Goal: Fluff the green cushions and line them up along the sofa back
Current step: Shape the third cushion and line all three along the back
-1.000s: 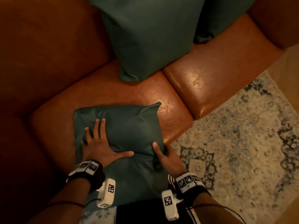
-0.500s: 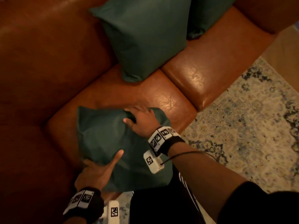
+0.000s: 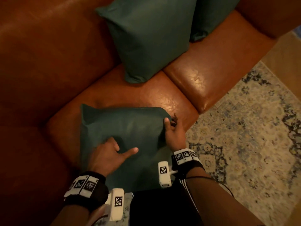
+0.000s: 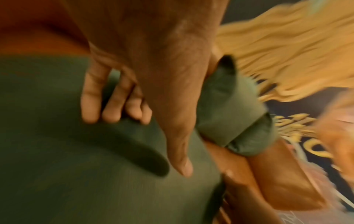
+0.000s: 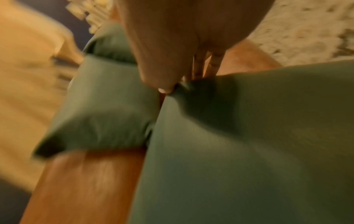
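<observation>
A green cushion (image 3: 127, 128) lies flat on the brown leather sofa seat (image 3: 114, 93), its near edge over the seat front. My left hand (image 3: 117, 149) sits on its near half, fingers (image 4: 114, 106) curled into the fabric and thumb stretched out. My right hand (image 3: 171, 123) pinches the cushion's far right corner, thumb on top (image 5: 166, 89) and fingers underneath. Two more green cushions stand against the sofa back (image 3: 48, 51): a large one (image 3: 146, 35) and another (image 3: 211, 15) to its right. The wrist views are blurred.
A patterned pale rug (image 3: 244, 128) covers the floor to the right of the sofa. A second seat cushion (image 3: 211, 70) lies to the right. My dark shorts with white stripes (image 3: 162, 207) stand against the sofa front.
My right hand moved from the cushion's top edge to its far right corner and now pinches it. My left hand shifted from the near left edge onto the cushion's face.
</observation>
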`<move>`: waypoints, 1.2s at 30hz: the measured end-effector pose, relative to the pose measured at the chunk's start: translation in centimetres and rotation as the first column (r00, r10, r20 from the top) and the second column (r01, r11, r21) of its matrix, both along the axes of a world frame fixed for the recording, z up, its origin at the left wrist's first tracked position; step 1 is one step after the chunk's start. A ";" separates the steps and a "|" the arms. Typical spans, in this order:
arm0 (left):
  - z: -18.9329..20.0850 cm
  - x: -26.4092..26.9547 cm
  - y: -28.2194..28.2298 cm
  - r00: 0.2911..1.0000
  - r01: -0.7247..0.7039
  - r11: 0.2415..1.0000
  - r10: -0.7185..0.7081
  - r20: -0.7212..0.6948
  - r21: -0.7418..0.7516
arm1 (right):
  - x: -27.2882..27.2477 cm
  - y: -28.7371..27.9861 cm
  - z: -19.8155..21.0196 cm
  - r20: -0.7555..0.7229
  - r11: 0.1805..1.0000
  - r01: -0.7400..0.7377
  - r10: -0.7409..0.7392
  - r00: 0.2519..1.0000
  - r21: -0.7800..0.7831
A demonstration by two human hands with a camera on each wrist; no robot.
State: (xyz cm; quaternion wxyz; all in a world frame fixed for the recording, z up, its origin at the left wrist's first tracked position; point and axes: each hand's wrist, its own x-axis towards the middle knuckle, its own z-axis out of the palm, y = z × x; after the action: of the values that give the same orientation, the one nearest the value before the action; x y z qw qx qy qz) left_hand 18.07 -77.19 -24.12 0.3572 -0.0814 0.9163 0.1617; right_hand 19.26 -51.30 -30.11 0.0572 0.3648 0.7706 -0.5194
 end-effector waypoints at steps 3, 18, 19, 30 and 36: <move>-2.2 0.2 0.8 0.998 -0.056 0.995 0.055 0.020 0.085 | -1.2 1.6 -0.3 0.092 0.993 -0.026 0.036 0.995 -0.112; -6.1 1.7 1.2 0.954 -0.167 0.986 0.166 -0.249 0.019 | -5.8 6.6 -4.6 0.206 0.861 -0.507 0.491 0.847 0.033; -6.4 1.4 1.0 0.965 -0.168 0.986 0.169 -0.202 0.026 | -5.8 6.6 -4.9 0.181 0.882 -0.471 0.463 0.868 0.003; -6.4 -2.2 0.3 0.976 -0.201 0.980 0.201 0.078 -0.010 | -6.1 4.6 -5.0 0.127 0.978 -0.102 0.126 0.984 -0.182; -6.8 -1.9 0.9 0.979 -0.169 0.984 0.175 0.100 -0.063 | -5.0 6.6 -4.5 0.038 0.962 -0.199 0.209 0.977 -0.189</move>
State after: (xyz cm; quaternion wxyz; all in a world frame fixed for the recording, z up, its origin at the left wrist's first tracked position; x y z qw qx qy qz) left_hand 16.18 -76.25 -30.96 0.3872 -0.1785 0.8898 0.1625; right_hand 14.30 -44.74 -34.65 0.1662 0.2915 0.7508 -0.5689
